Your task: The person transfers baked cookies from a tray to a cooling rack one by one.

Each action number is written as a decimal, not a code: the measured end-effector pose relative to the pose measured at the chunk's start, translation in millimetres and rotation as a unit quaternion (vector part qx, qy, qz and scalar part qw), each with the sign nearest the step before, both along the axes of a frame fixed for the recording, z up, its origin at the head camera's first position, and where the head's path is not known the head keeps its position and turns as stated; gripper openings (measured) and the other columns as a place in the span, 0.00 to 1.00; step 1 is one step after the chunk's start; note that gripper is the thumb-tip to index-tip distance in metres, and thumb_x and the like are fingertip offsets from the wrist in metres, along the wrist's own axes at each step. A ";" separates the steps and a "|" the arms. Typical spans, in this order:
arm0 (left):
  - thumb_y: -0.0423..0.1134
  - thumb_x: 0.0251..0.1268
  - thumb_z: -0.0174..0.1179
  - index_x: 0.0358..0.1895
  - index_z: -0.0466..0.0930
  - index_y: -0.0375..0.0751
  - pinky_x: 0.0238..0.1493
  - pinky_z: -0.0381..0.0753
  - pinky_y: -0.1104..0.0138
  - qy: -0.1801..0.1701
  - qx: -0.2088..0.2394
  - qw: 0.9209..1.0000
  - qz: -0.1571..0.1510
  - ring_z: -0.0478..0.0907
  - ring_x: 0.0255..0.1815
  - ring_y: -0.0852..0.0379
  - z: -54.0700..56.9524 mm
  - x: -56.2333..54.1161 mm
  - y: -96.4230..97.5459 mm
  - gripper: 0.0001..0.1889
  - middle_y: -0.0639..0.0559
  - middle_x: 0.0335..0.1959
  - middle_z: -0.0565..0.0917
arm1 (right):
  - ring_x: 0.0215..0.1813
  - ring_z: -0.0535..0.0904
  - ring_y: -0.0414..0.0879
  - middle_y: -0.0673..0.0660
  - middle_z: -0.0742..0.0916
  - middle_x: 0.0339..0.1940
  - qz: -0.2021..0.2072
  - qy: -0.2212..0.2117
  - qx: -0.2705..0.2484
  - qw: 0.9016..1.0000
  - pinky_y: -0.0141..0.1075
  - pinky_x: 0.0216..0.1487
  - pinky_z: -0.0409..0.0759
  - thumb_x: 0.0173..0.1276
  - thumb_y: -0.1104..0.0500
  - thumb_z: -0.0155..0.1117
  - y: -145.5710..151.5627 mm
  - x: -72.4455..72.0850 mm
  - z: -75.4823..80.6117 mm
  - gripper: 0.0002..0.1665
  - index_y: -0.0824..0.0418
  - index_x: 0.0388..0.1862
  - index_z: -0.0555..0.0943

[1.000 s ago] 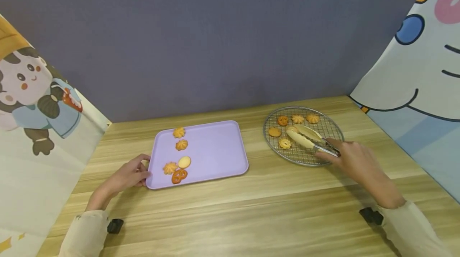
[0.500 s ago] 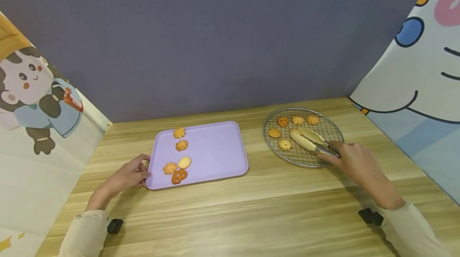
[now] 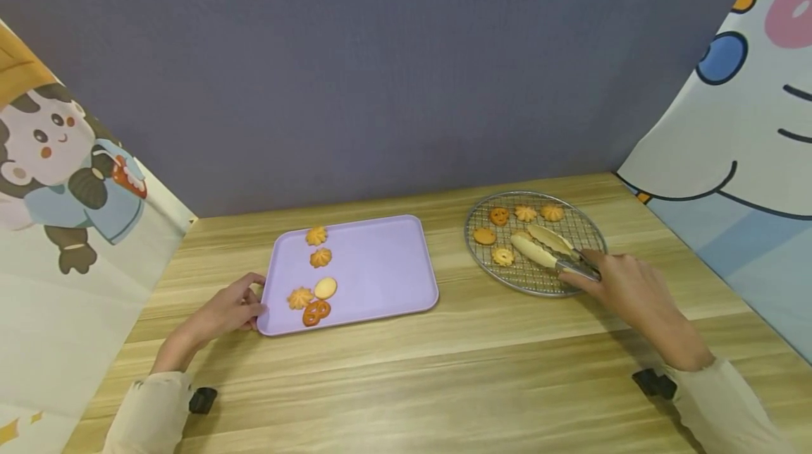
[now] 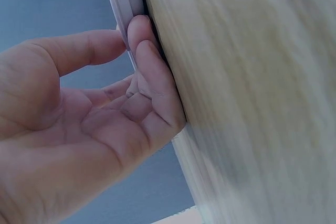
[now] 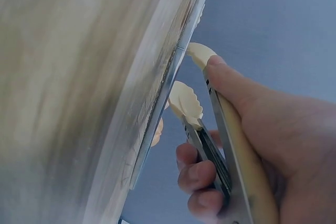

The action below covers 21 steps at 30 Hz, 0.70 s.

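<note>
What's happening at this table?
A person's right hand holds spread tongs over cookies on a round wire rack. One cookie is partly hidden behind them; can't tell if it's gripped. The left hand grips a purple tray by its left edge; five cookies lie on it.

On the right of the frame, compared with a second ago, the tongs [image 3: 536,251] are sitting slightly farther toward the lower right over the wire rack [image 3: 526,279], their pale tips [image 3: 521,245] edging away from the flat round biscuit [image 3: 485,236] at the left of the rack. The gap between tips and biscuit is widening a little. Most of this is already showing half a second ago. The view is also tilting very slightly, so the rack and the blue spot [image 3: 723,58] at upper right are appearing a touch lower.
</note>
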<state>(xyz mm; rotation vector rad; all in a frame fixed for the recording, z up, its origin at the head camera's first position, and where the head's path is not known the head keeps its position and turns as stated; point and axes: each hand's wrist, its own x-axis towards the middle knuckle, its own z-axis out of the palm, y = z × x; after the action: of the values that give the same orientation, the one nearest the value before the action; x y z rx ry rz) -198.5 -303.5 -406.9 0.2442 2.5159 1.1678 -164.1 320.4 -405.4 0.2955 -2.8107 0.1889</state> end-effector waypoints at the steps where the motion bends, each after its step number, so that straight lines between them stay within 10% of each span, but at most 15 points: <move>1: 0.27 0.67 0.56 0.63 0.61 0.24 0.29 0.80 0.65 0.001 -0.001 1.000 0.000 0.77 0.30 0.52 0.3 0.0 0.0 0.24 0.42 0.31 0.77 | 0.10 0.55 0.39 0.47 0.62 0.06 0.000 0.003 0.000 1.000 0.31 0.10 0.52 0.64 0.38 0.67 0.0 -0.2 -0.8 0.34 0.67 0.52 0.83; 21: 0.28 0.68 0.55 0.64 0.60 0.24 0.29 0.81 0.65 -0.001 -0.006 1.000 0.000 0.77 0.30 0.51 0.5 0.3 0.6 0.25 0.42 0.32 0.78 | 0.11 0.62 0.44 0.60 0.78 0.22 -0.048 -0.050 0.004 0.998 0.33 0.09 0.58 0.54 0.21 0.62 -17.7 3.8 10.6 0.64 0.72 0.69 0.67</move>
<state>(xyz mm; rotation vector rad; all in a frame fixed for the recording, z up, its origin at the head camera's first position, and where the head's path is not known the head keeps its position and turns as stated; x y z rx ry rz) -198.2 -302.9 -406.4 0.2402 2.5199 1.1513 -160.3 302.7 -394.8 0.1553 -2.9172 0.1748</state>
